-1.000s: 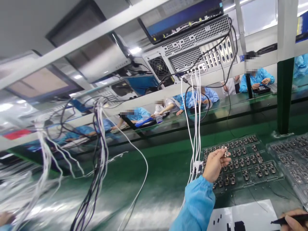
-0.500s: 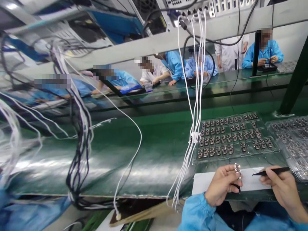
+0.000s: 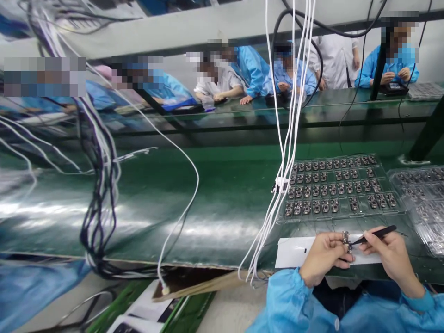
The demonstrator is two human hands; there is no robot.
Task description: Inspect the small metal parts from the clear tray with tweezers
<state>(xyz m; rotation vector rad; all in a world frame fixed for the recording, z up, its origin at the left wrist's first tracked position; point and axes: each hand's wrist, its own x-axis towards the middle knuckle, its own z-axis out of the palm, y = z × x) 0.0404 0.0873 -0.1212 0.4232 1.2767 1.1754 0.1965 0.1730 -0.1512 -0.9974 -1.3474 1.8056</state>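
Between the thumb and fingers of my left hand (image 3: 322,256) is a small electronic module (image 3: 346,238), held up over a white paper strip (image 3: 294,249). My right hand (image 3: 390,254) grips a pair of black tweezers (image 3: 378,233), whose tip points left and meets the module or lies right beside it. Beyond both hands, a clear plastic tray (image 3: 343,215) carries rows of similar small modules, with some gaps among them. A small dark piece (image 3: 305,250) lies on the paper, left of my left hand.
More clear trays of modules (image 3: 423,208) are stacked at the right. White cables (image 3: 294,148) hang down left of the tray, and a black-and-white cable bundle (image 3: 100,185) hangs farther left. Across the green bench (image 3: 229,185), several people in blue or white coats (image 3: 256,69) work.
My right hand has moved left, bringing the tweezer tip to the module in my left hand. The camera view has tilted down. A small dark piece now shows on the paper.
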